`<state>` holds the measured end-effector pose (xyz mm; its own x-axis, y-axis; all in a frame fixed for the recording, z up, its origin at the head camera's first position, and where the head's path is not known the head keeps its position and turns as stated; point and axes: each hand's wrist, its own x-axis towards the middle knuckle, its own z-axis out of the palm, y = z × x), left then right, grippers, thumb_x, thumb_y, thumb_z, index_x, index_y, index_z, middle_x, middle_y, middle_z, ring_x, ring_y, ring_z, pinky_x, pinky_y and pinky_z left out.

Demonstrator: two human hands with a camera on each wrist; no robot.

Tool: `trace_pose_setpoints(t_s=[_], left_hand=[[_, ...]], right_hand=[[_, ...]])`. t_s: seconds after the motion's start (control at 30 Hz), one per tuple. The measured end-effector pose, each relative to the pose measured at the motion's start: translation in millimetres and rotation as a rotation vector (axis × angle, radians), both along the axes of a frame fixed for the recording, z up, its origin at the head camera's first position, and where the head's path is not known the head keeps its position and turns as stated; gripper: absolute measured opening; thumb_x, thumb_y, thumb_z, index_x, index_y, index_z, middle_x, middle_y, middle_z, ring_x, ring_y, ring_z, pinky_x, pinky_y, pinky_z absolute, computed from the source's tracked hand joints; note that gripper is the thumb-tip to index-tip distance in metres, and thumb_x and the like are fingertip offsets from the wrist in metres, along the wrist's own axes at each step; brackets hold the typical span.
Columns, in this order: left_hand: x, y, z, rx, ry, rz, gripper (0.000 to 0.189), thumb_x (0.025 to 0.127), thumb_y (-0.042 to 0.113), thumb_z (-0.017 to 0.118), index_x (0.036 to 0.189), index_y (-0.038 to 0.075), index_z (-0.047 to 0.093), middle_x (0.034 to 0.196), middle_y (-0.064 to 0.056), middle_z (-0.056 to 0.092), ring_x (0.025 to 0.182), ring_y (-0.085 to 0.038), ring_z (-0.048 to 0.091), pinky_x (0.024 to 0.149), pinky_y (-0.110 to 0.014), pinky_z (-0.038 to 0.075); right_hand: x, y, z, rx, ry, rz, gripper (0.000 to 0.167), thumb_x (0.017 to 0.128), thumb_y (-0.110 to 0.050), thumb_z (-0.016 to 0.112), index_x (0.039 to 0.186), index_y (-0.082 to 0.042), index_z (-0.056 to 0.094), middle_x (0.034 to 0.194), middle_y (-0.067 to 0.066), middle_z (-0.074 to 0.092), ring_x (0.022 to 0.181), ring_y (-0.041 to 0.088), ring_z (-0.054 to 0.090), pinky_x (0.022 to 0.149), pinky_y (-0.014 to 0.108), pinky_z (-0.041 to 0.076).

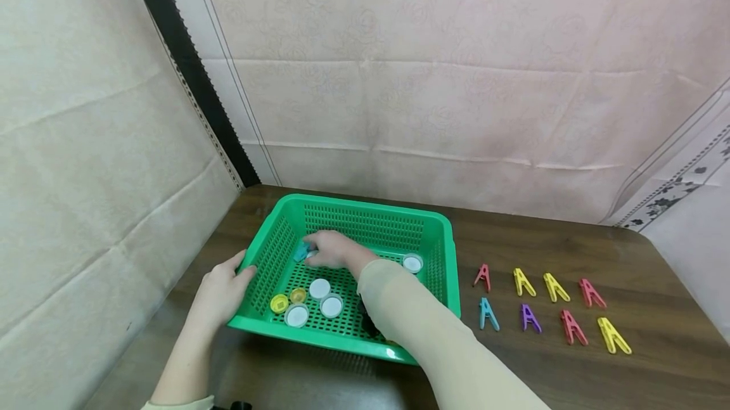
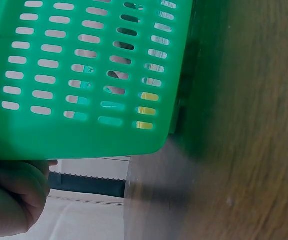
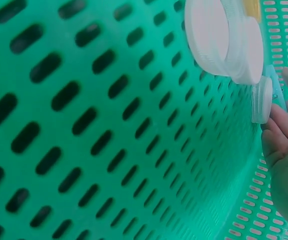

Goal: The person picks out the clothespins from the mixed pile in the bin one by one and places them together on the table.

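A green plastic basket (image 1: 365, 203) stands on the table. My left hand (image 1: 219, 296) grips its left rim, the thumb over the edge. Inside the basket, my right hand (image 1: 333, 249) reaches to the left part, its fingers parted around a light blue clothespin (image 1: 301, 251). A white-topped cap (image 3: 262, 100) lies right by those fingers. The blue clothespin (image 3: 276, 85) is partly hidden behind the cap and fingers in the right wrist view. More white discs with clear rims (image 1: 331, 306) and a yellow cap (image 1: 279, 303) lie near the front left of the basket.
Two rows of clothespins stand out on the table right of the basket, among them a purple one (image 1: 530, 318) and a yellow one (image 1: 614, 335). Another white disc (image 1: 412, 263) lies in the basket's right part. A dark object (image 1: 369, 321) is partly hidden under my right forearm.
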<state>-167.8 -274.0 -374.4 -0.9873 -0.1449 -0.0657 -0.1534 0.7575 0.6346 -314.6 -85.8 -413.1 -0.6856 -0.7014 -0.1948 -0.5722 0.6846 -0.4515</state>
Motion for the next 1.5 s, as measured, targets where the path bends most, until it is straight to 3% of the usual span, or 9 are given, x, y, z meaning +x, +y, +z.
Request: trace_pose_setpoints(t_s=[0.2,0.53,0.67,0.8,0.9,1.07,1.2,1.33,1.5], left_hand=[[-0.9,-0.1,-0.4,0.003,0.001,-0.005,0.057,0.099,0.032,0.041,0.144,-0.002,0.031,0.108,-0.021,0.060,0.060,-0.019,0.051,0.055,-0.033,0.040],[-2.0,-2.7,-1.7,-0.032,0.012,-0.013,0.057,0.099,0.032,0.040,0.144,-0.001,0.033,0.116,-0.024,0.058,0.066,-0.020,0.053,0.058,-0.033,0.041],[-3.0,-3.7,-2.8,-0.035,0.012,-0.010,0.057,0.099,0.032,0.039,0.144,-0.001,0.032,0.117,-0.024,0.057,0.066,-0.020,0.053,0.058,-0.033,0.041],[-3.0,-3.0,-3.1,-0.026,0.005,-0.008,0.058,0.098,0.032,0.039,0.145,-0.001,0.031,0.115,-0.023,0.058,0.065,-0.019,0.053,0.057,-0.033,0.041],[-2.8,-2.2,-2.4,-0.027,0.007,-0.008,0.057,0.098,0.032,0.040,0.144,-0.002,0.031,0.115,-0.023,0.058,0.065,-0.019,0.053,0.057,-0.033,0.041],[-3.1,-1.4,-1.5,-0.033,0.011,-0.010,0.057,0.098,0.031,0.040,0.144,-0.002,0.032,0.114,-0.023,0.059,0.065,-0.019,0.053,0.058,-0.033,0.041],[-3.9,-1.4,-1.9,-0.036,0.012,-0.015,0.057,0.098,0.032,0.040,0.144,-0.002,0.032,0.115,-0.023,0.058,0.066,-0.020,0.053,0.058,-0.033,0.041],[-4.1,-2.2,-1.5,-0.037,0.012,-0.023,0.058,0.099,0.033,0.039,0.144,-0.002,0.032,0.118,-0.024,0.057,0.068,-0.020,0.053,0.059,-0.034,0.041],[-2.5,-4.5,-0.8,-0.047,0.013,-0.032,0.059,0.099,0.036,0.039,0.144,-0.003,0.032,0.123,-0.026,0.054,0.076,-0.024,0.055,0.062,-0.036,0.042]], right_hand=[[2.4,3.5,4.2,-0.043,0.001,-0.045,0.047,0.092,-0.032,0.058,0.135,-0.014,0.052,0.123,0.002,0.059,0.112,0.014,0.054,0.092,0.028,0.042],[2.6,10.8,7.4,-0.255,0.006,-0.158,0.022,0.094,-0.024,0.058,0.113,-0.013,0.063,0.109,-0.003,0.061,0.100,0.011,0.056,0.082,0.026,0.045],[2.6,12.7,7.8,-0.296,0.005,-0.184,0.024,0.094,-0.020,0.058,0.117,-0.013,0.061,0.105,-0.003,0.061,0.095,0.010,0.055,0.079,0.027,0.045],[2.2,13.8,6.1,-0.298,-0.024,-0.204,0.038,0.094,-0.018,0.057,0.131,-0.017,0.054,0.096,-0.004,0.060,0.083,0.011,0.055,0.070,0.026,0.046],[2.1,15.0,4.5,-0.284,-0.051,-0.214,0.039,0.093,-0.018,0.056,0.132,-0.017,0.054,0.097,-0.004,0.060,0.080,0.010,0.054,0.067,0.025,0.045],[1.6,18.2,3.1,-0.281,-0.060,-0.206,0.026,0.093,-0.017,0.056,0.118,-0.012,0.062,0.102,-0.002,0.060,0.086,0.010,0.054,0.070,0.026,0.046],[0.6,22.1,4.0,-0.296,-0.030,-0.179,0.021,0.093,-0.018,0.056,0.110,-0.010,0.065,0.097,-0.002,0.056,0.086,0.013,0.049,0.070,0.027,0.044],[0.0,26.3,5.8,-0.283,-0.014,-0.170,0.013,0.093,-0.019,0.056,0.100,-0.015,0.067,0.099,-0.003,0.053,0.090,0.013,0.045,0.073,0.027,0.042],[-0.8,30.4,7.1,-0.270,-0.040,-0.176,0.008,0.093,-0.021,0.057,0.092,-0.020,0.065,0.100,-0.006,0.055,0.091,0.011,0.049,0.076,0.027,0.044]])
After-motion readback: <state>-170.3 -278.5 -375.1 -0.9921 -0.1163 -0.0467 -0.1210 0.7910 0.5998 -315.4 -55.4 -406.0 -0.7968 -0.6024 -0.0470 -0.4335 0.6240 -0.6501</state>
